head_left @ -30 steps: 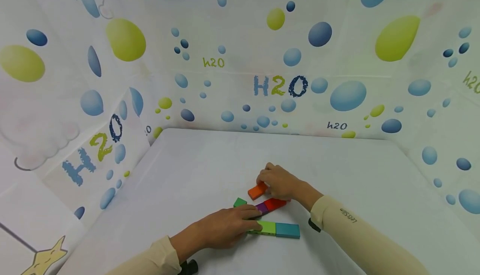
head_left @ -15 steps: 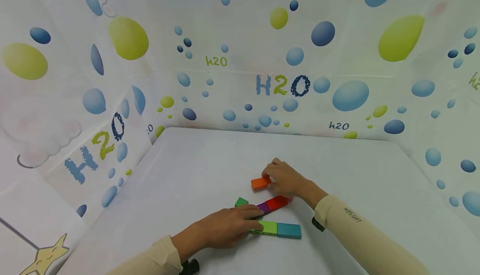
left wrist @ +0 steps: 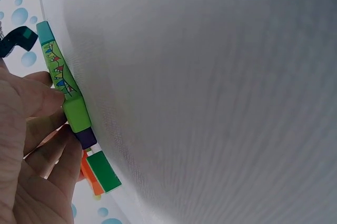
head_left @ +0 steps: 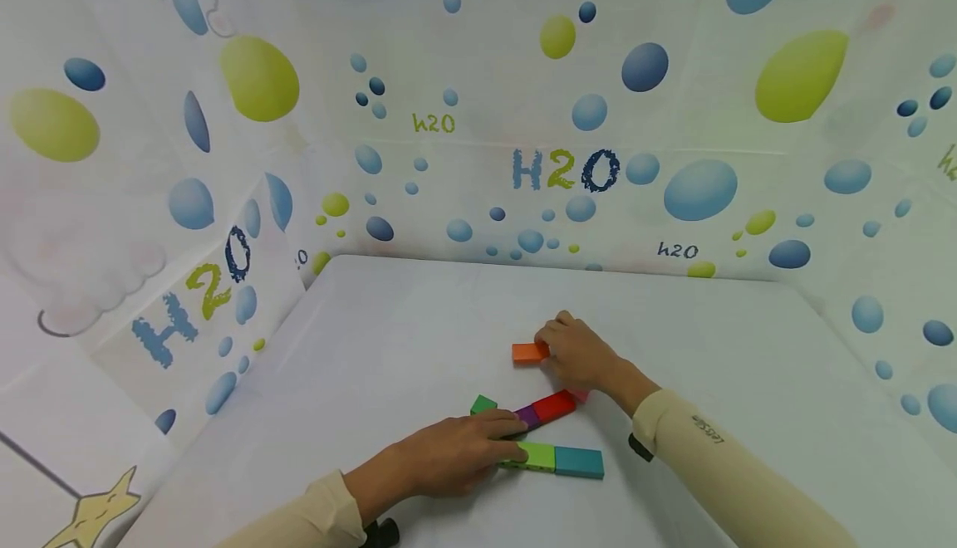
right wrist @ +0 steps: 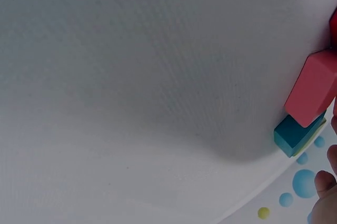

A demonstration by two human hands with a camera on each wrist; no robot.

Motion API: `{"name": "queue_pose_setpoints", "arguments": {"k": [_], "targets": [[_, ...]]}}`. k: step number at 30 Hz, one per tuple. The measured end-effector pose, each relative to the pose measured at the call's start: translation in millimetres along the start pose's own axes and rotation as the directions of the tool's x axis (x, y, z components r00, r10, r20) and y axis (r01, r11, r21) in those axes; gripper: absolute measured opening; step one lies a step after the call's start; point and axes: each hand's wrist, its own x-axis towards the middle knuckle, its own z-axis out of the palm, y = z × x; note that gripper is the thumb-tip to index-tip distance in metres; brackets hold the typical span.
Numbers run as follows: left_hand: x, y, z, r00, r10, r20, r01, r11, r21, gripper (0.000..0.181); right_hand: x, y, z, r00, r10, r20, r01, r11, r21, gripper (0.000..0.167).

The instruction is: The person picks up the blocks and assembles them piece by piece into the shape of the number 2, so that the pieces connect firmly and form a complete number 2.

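Note:
My right hand (head_left: 579, 354) pinches one end of an orange block (head_left: 527, 354), beyond the other blocks. In the right wrist view only a few fingertips of that hand (right wrist: 326, 190) show at the edge. My left hand (head_left: 449, 455) holds a lime green block (head_left: 538, 456) between thumb and fingers, its index finger reaching to a purple block (head_left: 528, 416). The left wrist view shows the thumb against this block's printed side (left wrist: 59, 69). A teal block (head_left: 579, 462) adjoins the lime one. A red block (head_left: 555, 406) follows the purple one, then a pink block (right wrist: 311, 88).
A green block (head_left: 483, 404) lies just beyond the left fingers. White cloth covers the table (head_left: 419, 315), with a printed curtain (head_left: 478, 116) rising behind it and at the sides. A black wrist device (head_left: 383, 533) sits under the left cuff.
My right hand has moved the orange block away from the row and slightly right, turning it more level across the view. My left hand has stayed on the blocks.

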Motion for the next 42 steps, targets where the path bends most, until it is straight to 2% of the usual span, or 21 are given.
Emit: {"name": "queue_pose_setpoints", "arguments": {"k": [11,19,25,42], "targets": [[-2.7,1.4,0.5,1.000,0.002,0.009,-0.002,1.000,-0.001,0.041,-0.2,0.7,2.0,0.999,-0.007,-0.031,0.006,1.000,-0.027,0.026],[-5.3,3.9,0.4,1.000,0.001,0.014,-0.001,1.000,-0.002,0.041,1.6,-4.5,2.2,0.997,0.072,0.012,-0.071,0.994,-0.078,0.030],[-7.9,5.6,-1.0,1.000,-0.001,0.018,0.001,1.000,0.002,0.041,0.6,-6.4,3.1,0.993,0.113,0.041,-0.110,0.992,-0.065,0.034],[-13.4,4.7,-0.6,1.000,0.014,0.011,-0.014,1.000,0.004,0.041,-1.6,-13.3,3.9,0.985,0.171,0.034,-0.169,0.984,-0.058,0.035]]}}
